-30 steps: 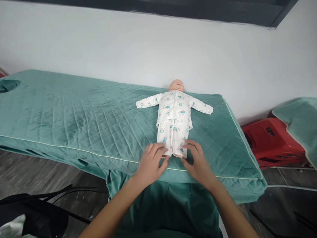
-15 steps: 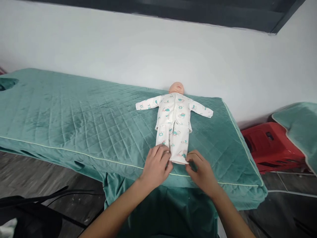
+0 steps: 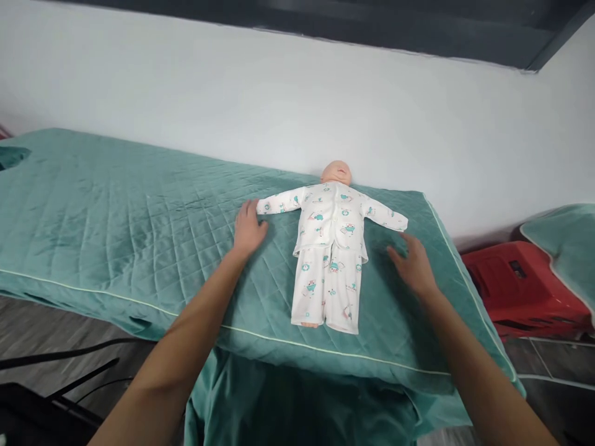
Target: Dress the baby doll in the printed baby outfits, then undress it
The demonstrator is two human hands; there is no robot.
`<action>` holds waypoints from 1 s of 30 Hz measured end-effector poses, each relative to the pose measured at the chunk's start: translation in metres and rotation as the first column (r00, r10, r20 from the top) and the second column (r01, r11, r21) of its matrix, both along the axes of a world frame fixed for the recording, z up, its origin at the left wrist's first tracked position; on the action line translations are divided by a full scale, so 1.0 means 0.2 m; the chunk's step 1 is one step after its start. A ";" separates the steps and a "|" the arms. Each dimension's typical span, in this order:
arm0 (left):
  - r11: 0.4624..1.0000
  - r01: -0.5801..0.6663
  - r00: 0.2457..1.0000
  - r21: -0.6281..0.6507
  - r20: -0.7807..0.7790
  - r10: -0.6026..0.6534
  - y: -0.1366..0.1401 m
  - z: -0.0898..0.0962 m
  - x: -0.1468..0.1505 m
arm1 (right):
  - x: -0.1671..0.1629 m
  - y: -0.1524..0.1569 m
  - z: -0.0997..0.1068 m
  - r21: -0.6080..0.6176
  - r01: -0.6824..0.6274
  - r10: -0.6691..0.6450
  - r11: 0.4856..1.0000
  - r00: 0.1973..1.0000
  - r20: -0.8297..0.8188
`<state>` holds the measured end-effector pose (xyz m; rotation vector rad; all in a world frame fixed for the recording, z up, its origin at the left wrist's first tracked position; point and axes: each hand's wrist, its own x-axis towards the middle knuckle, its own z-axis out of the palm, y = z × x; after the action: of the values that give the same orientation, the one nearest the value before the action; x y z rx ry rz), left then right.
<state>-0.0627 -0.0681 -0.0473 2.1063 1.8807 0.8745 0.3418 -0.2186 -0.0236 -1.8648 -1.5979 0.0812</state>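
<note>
A baby doll lies on its back, dressed in a white printed long-sleeved top and matching trousers. Its arms stretch out to both sides, and a bit of foot shows at one trouser hem. My left hand is at the cuff of the left-hand sleeve, fingertips against or just beside it, thumb apart; it does not grip the cloth. Just below the other sleeve's cuff is my right hand, thumb and fingers spread, with nothing between them.
Under the doll is a green quilted bed cover with a pale piped edge. A white wall rises behind it. On the right stands a red plastic stool, partly beneath green cloth. Black tubing or cables are at lower left.
Both hands have let go of the trouser hems and moved up and outward to the sleeve cuffs. The trouser legs now lie flat and spread. The view has shifted slightly.
</note>
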 end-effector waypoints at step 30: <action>0.975 -0.139 0.963 -0.175 -0.251 0.092 0.09 0.02 -0.28 | 0.13 0.22 -0.12 -0.223 0.307 -0.271 0.925 0.946 0.179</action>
<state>-0.1187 -0.0510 -0.0425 2.0813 2.1296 0.4489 0.3681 -0.1754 -0.0475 -2.3325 -1.4382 0.0150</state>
